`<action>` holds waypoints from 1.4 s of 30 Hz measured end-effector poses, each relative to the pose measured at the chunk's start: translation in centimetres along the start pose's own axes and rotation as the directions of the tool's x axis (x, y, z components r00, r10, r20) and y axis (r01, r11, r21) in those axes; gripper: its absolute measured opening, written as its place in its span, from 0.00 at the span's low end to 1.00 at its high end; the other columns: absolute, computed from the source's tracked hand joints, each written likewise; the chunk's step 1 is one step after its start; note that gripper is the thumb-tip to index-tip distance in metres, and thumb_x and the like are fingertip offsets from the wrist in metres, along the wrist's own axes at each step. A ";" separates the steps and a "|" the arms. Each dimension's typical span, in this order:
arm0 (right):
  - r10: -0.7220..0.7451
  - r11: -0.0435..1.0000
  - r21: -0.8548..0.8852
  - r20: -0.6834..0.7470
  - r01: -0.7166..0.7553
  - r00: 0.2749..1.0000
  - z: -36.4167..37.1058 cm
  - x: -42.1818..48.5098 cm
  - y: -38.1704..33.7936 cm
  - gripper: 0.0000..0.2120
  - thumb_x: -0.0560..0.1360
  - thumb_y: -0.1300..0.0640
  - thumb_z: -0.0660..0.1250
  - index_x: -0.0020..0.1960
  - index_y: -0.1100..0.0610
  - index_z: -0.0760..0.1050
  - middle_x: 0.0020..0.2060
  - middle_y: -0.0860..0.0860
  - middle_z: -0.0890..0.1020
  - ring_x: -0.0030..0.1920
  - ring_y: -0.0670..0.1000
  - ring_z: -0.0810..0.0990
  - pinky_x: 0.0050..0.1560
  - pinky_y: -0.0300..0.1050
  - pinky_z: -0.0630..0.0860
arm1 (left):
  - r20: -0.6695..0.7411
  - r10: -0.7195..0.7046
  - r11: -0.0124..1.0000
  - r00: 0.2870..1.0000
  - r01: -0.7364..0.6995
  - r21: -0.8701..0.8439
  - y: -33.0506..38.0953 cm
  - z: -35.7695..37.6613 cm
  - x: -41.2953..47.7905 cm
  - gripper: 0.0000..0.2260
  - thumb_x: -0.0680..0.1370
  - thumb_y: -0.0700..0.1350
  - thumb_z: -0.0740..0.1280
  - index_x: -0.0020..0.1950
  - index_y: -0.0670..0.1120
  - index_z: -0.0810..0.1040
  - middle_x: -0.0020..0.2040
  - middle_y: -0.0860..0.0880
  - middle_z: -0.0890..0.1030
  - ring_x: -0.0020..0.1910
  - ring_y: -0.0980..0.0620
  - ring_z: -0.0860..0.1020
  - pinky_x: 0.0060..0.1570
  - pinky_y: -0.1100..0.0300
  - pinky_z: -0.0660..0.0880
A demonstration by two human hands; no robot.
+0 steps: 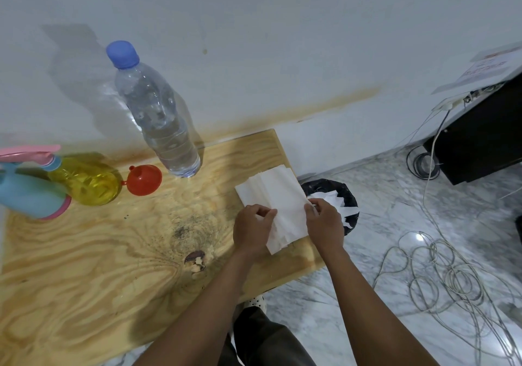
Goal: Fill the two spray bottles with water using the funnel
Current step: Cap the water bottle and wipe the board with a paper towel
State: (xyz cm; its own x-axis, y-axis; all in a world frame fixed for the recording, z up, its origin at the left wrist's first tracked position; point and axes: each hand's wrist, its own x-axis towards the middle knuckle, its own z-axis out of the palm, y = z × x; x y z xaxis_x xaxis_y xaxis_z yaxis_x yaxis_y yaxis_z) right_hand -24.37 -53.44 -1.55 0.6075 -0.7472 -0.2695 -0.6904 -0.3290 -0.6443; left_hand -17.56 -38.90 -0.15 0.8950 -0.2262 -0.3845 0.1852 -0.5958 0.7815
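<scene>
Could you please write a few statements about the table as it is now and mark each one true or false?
1. The water bottle has its blue cap on. True.
2. The red funnel sits in a spray bottle's neck. False: it lies on the wooden table.
3. Both hands hold the white tissue. True: left hand and right hand pinch its sides.
4. The yellow spray bottle stands right of the water bottle. False: it is left of it.
</scene>
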 end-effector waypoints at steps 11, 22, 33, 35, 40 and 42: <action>-0.229 0.956 -0.210 -0.102 0.204 0.968 1.1 -1.8 -0.7 0.20 0.77 0.49 0.68 0.67 0.53 0.74 0.60 0.51 0.81 0.61 0.54 0.78 0.58 0.53 0.76 | 0.065 -0.050 0.951 0.997 0.067 -0.301 0.7 -3.3 -0.7 0.08 0.78 0.47 0.70 0.43 0.43 0.81 0.44 0.47 0.83 0.45 0.50 0.79 0.43 0.62 0.76; -0.204 0.909 -0.296 0.297 0.293 0.933 2.4 -2.7 -2.4 0.15 0.81 0.50 0.60 0.65 0.50 0.77 0.67 0.48 0.76 0.65 0.51 0.75 0.68 0.51 0.68 | -0.052 -0.046 0.931 0.998 0.024 -0.365 2.7 -8.6 -2.1 0.09 0.78 0.38 0.64 0.38 0.44 0.72 0.35 0.49 0.72 0.34 0.54 0.68 0.33 0.63 0.64; -0.352 0.838 0.546 0.524 0.011 0.776 -0.1 -7.5 -13.6 0.07 0.78 0.46 0.68 0.52 0.46 0.81 0.49 0.48 0.86 0.51 0.50 0.85 0.54 0.49 0.82 | 0.012 0.120 0.829 0.993 -0.093 -0.551 2.4 -15.1 -4.8 0.02 0.76 0.41 0.72 0.47 0.43 0.83 0.41 0.50 0.85 0.40 0.55 0.82 0.40 0.63 0.77; -0.392 0.820 0.567 0.461 0.076 0.796 0.3 -8.3 -14.7 0.03 0.78 0.53 0.69 0.48 0.47 0.81 0.45 0.47 0.87 0.47 0.47 0.84 0.51 0.44 0.81 | -0.043 0.109 0.820 0.993 -0.114 -0.560 2.2 -16.4 -5.3 0.03 0.75 0.40 0.73 0.48 0.44 0.84 0.41 0.49 0.85 0.40 0.55 0.82 0.40 0.64 0.77; -0.475 0.844 0.445 0.365 0.298 0.800 2.4 -9.9 -16.6 0.10 0.77 0.53 0.71 0.50 0.60 0.80 0.42 0.59 0.84 0.42 0.51 0.82 0.44 0.45 0.78 | -0.185 0.107 0.855 0.977 -0.185 -0.484 0.6 -19.7 -6.4 0.07 0.74 0.36 0.74 0.45 0.49 0.83 0.40 0.44 0.80 0.40 0.53 0.77 0.44 0.62 0.76; -0.499 0.841 0.403 0.319 0.361 0.806 3.4 -11.1 -17.5 0.17 0.75 0.51 0.72 0.61 0.53 0.75 0.41 0.56 0.84 0.42 0.53 0.83 0.44 0.49 0.81 | -0.234 0.107 0.866 0.966 -0.206 -0.455 -0.7 -20.9 -6.7 0.08 0.74 0.37 0.74 0.47 0.50 0.83 0.39 0.45 0.78 0.39 0.53 0.74 0.44 0.63 0.75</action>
State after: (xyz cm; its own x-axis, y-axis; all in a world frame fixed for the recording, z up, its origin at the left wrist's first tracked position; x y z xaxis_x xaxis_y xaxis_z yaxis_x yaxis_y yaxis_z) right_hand -17.66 -37.43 10.27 0.9594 -0.2537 -0.1236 -0.2024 -0.3135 -0.9278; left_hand -15.19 -20.84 12.11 0.9796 -0.1022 -0.1732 0.1609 -0.1186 0.9798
